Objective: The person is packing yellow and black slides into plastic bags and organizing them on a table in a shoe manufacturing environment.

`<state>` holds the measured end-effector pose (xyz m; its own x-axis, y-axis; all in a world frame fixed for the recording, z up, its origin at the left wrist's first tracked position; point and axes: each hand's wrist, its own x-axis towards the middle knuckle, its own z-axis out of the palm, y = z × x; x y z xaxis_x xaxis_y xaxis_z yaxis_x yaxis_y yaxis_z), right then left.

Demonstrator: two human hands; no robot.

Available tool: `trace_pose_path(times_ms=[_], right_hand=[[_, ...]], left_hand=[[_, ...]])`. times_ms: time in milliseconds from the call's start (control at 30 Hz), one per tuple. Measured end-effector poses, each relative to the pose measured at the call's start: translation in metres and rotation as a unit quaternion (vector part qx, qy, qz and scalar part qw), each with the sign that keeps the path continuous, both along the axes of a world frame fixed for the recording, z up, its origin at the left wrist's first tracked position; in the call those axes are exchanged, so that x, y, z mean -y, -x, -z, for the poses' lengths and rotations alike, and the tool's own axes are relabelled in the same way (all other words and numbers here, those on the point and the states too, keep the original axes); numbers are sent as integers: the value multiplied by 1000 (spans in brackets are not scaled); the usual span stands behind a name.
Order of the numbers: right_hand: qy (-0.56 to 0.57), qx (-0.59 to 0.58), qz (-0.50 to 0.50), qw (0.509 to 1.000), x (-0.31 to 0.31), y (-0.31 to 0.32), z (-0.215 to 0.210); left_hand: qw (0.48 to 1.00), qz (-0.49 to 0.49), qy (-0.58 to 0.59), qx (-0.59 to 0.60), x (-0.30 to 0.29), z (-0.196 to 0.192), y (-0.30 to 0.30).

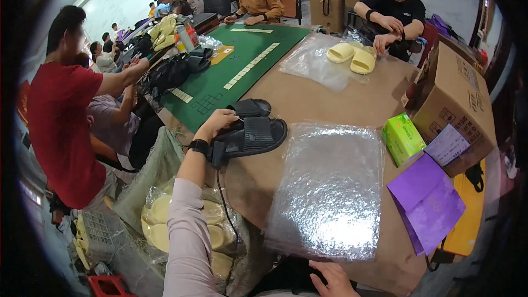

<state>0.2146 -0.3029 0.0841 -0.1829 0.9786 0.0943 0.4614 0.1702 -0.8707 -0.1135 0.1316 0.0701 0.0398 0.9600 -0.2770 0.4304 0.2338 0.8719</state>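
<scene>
A pair of black slippers [256,132] with ribbed straps lies on the brown table left of centre, one partly over the other. My left hand [220,122] is closed at their left side, its fingers at the straps; a thin pale bit shows by the fingertips. A black wristband with a cable hanging from it is on that wrist. My right hand [333,280] rests low at the near table edge, fingers apart and holding nothing. Just beyond it lies a stack of clear plastic bags [333,192], shiny with glare.
To the right are a green tissue box [403,138], a purple bag [426,201] and a cardboard box [456,99]. An open sack [146,170] holds bagged yellow slippers [160,217]. Across the table, a co-worker [399,16] handles yellow slippers [352,56]. A green mat [242,49] carries white tiles.
</scene>
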Motion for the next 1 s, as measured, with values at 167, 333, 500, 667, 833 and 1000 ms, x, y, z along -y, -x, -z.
trace_pose_path(times_ms=[167, 333, 500, 667, 833, 1000], right_hand=[[-15, -6, -6, 1000, 2, 0, 1], [-10, -4, -2, 1000, 5, 0, 3], [-28, -2, 1, 1000, 5, 0, 3], [-13, -1, 25, 1000, 5, -5, 0], [-39, -38, 23, 998, 10, -11, 5], [14, -58, 77, 995, 27, -25, -2]], left_hand=[[962, -63, 50, 260, -4, 16, 3], [882, -196, 68, 423, 2, 21, -13], [933, -127, -34, 336, 10, 29, -22], [923, 13, -228, -309, 7, 39, -32], [858, -79, -243, -445, 17, 54, -3], [814, -140, -357, -437, 35, 45, -32]])
